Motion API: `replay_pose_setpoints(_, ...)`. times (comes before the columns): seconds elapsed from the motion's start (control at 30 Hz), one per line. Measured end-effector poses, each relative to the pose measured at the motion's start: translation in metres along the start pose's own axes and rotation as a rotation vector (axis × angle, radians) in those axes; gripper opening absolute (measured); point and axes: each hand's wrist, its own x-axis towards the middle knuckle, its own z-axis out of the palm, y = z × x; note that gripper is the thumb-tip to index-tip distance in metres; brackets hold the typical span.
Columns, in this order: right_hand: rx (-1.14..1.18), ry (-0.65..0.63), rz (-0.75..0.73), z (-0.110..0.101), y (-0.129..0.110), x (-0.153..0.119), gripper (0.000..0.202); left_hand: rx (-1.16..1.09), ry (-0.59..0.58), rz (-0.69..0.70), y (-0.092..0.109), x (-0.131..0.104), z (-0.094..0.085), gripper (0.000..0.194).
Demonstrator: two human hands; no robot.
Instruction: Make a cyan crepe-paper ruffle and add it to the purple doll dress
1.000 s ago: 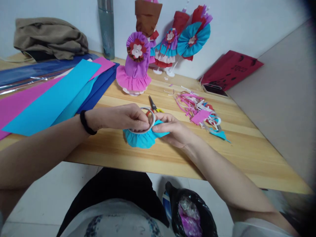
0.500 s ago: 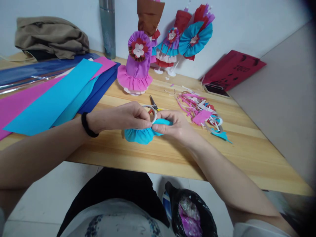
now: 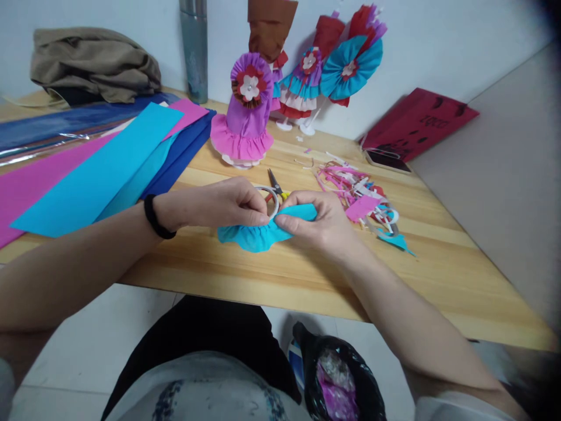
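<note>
Both my hands pinch a strip of blue crepe paper (image 3: 252,238) above the front part of the table. My left hand (image 3: 239,203) grips its gathered, ruffled part, thumb and fingers pressed together. On the smoother right end, my right hand (image 3: 318,221) is closed with the thumb on top. A white ring, seemingly a tape roll (image 3: 274,202), shows between the hands; my fingers partly cover it, so which hand bears it is unclear. Just behind them lie scissors (image 3: 276,182) with dark blades and a partly hidden yellow handle.
Coloured paper sheets (image 3: 100,169) lie at left. A purple and pink paper dress (image 3: 248,126) stands behind my hands, with more paper figures by the wall. Paper scraps (image 3: 362,196) are piled at right. A bottle (image 3: 195,55), red bag (image 3: 421,126) and phone (image 3: 388,160) stand farther back.
The right end of the blue paper is now straighter and reaches farther right, and the ruffled part looks more spread. My right hand has shifted slightly right; the left keeps its pinch.
</note>
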Motion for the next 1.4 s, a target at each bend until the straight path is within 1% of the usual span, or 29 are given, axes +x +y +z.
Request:
replay_pose_setpoints(0.17, -0.026, -0.002, -0.039, 0.002, 0.0, 0.0, 0.024, 0.009, 0.018, -0.034, -0.004, 0.001, -0.001, 0.028)
replay_pose_setpoints(0.33, -0.074, 0.02, -0.067, 0.003, -0.001, -0.001, 0.018, 0.022, 0.008, -0.007, -0.005, 0.003, -0.003, 0.03)
replay_pose_setpoints(0.4, -0.066, 0.012, -0.089, 0.003, -0.001, -0.002, 0.016, 0.03, 0.003, -0.001, -0.004, 0.003, -0.003, 0.03)
replay_pose_setpoints(0.5, -0.048, -0.016, -0.107, 0.003, -0.001, -0.003, 0.016, 0.036, 0.004, -0.038, -0.003, 0.002, -0.002, 0.029)
replay_pose_setpoints(0.57, -0.047, -0.014, -0.095, 0.003, 0.0, -0.002, 0.019, 0.026, 0.006, -0.052, -0.004, 0.002, -0.002, 0.03)
replay_pose_setpoints(0.63, -0.039, 0.002, -0.069, 0.001, 0.001, -0.002, 0.024, 0.008, 0.017, -0.029, -0.005, 0.002, -0.002, 0.03)
replay_pose_setpoints(0.7, -0.008, 0.004, -0.036, -0.001, 0.002, -0.001, 0.03, -0.009, 0.056, -0.02, -0.006, 0.003, -0.002, 0.028)
replay_pose_setpoints(0.77, 0.034, -0.033, 0.004, -0.002, 0.004, -0.001, 0.034, -0.004, 0.097, -0.037, -0.007, 0.003, -0.003, 0.027)
replay_pose_setpoints(0.83, 0.065, -0.067, 0.038, -0.001, 0.006, 0.0, 0.036, 0.027, 0.133, -0.039, -0.007, 0.003, -0.003, 0.03)
replay_pose_setpoints(0.9, 0.094, -0.064, 0.051, -0.001, 0.007, 0.0, 0.035, 0.07, 0.146, 0.005, -0.007, 0.004, -0.004, 0.034)
replay_pose_setpoints(1.0, 0.167, -0.045, 0.078, 0.0, 0.009, 0.002, 0.033, 0.127, 0.166, 0.062, -0.007, 0.005, -0.005, 0.035)
replay_pose_setpoints(1.1, 0.273, -0.107, 0.115, -0.002, 0.01, 0.003, 0.033, 0.174, 0.191, 0.071, -0.008, 0.006, -0.005, 0.032)
replay_pose_setpoints(1.2, 0.299, -0.157, 0.093, -0.004, 0.012, 0.004, 0.036, 0.218, 0.203, 0.079, -0.01, 0.006, -0.006, 0.032)
replay_pose_setpoints(1.27, 0.246, -0.11, 0.064, -0.005, 0.014, 0.004, 0.035, 0.238, 0.2, 0.079, -0.01, 0.006, -0.007, 0.034)
replay_pose_setpoints(1.4, 0.081, 0.042, -0.014, -0.003, 0.013, 0.004, 0.029, 0.256, 0.175, 0.024, -0.007, 0.005, -0.006, 0.034)
